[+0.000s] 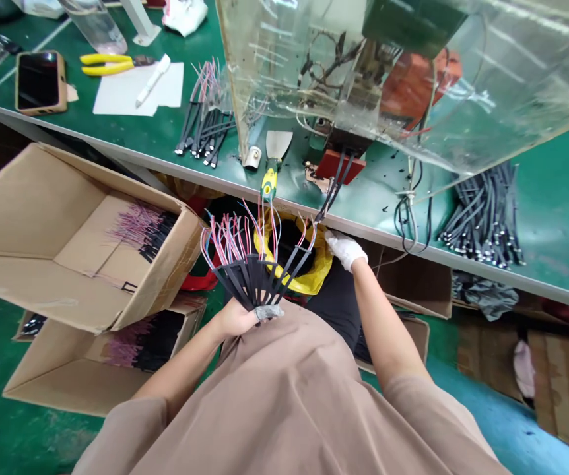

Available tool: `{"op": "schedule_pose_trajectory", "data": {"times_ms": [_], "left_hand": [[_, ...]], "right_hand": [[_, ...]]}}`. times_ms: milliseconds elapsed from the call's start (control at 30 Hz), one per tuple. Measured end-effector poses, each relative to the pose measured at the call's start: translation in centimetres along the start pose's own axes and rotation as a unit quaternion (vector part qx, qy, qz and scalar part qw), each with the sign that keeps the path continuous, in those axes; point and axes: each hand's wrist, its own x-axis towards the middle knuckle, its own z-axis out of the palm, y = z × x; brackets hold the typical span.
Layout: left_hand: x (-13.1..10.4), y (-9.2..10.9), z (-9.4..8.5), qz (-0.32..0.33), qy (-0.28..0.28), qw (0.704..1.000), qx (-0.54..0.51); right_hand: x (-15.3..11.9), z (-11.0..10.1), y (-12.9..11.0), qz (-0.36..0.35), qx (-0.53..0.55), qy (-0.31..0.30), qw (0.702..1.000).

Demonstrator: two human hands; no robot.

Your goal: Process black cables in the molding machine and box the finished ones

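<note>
fanning black cables (251,280) evenly is advised while they are clasped in the left hand (237,318); the grip of the right hand (346,251) cannot be told.

Left hand (237,318) partly hidden by cables (250,284); clear cover (274,63) cut off at top

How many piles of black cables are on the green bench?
2: a black cable pile with pink wires left of the clear plastic guard, and a larger black cable pile right of it. Others may hide behind.
</note>
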Motion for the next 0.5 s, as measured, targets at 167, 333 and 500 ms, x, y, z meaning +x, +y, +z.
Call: {"op": "schedule_pose_trajectory", "data": {"times_ms": [167,333,500], "left_hand": [[1.4,2.3,0.3,0.066,0.072,0.995,-0.013],[5.2,5.8,0.6,0.195,0.147,0.966,-0.088],[12.2,8.3,0.4,0.237,0.235,0.94,-0.071]], "right_hand": [[-2.8,-2.0,-0.8,-0.023,0.024,-0.071,0.997],[-6.7,-3.8,-3.2,-0.085,0.212,-0.166,0.959],[-8.5,-5.0,-6.4,-0.115,0.371,-0.17,0.906]]}}
